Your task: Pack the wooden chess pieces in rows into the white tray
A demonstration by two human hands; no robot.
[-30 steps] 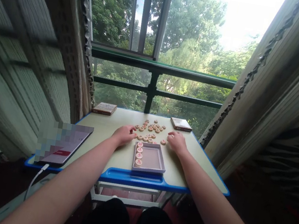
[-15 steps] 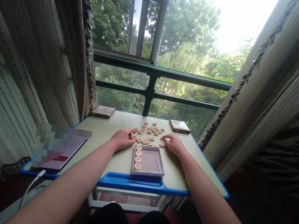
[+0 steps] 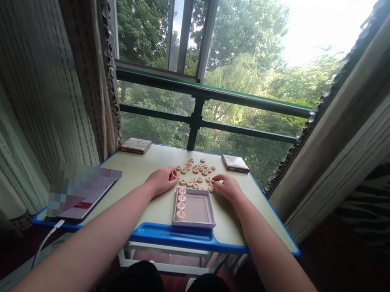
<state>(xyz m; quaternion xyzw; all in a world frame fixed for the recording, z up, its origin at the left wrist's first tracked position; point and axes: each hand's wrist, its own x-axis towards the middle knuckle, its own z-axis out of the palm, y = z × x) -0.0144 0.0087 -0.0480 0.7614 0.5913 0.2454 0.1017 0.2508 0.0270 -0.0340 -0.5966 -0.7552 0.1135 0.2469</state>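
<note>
Round wooden xiangqi pieces with red or dark characters [image 3: 195,170] lie loosely spread over the middle of the table. My left hand [image 3: 162,179] rests at their left side, thumb and fingers pinched on one xiangqi piece [image 3: 176,177]. On the right side, my right hand [image 3: 227,187] reaches in with loosely bent, parted fingers. Its fingertips touch or hover just over a xiangqi piece [image 3: 211,188] on the tabletop. Nearer to me is a shallow grey-purple box tray [image 3: 212,220], where several red-marked pieces [image 3: 181,206] stand in a column along the left wall.
Two flat boxes sit at the table's back corners, one left [image 3: 136,145] and one right [image 3: 235,163]. A laptop-like device [image 3: 92,199] with a white cable [image 3: 42,242] lies at the left edge. The pale table [image 3: 132,170] has a blue rim; a window railing [image 3: 246,101] stands behind.
My left fingers have closed in on a piece. By my right fingertips, one piece now shows farther left, out from under the fingers. The camera view has shifted slightly.
</note>
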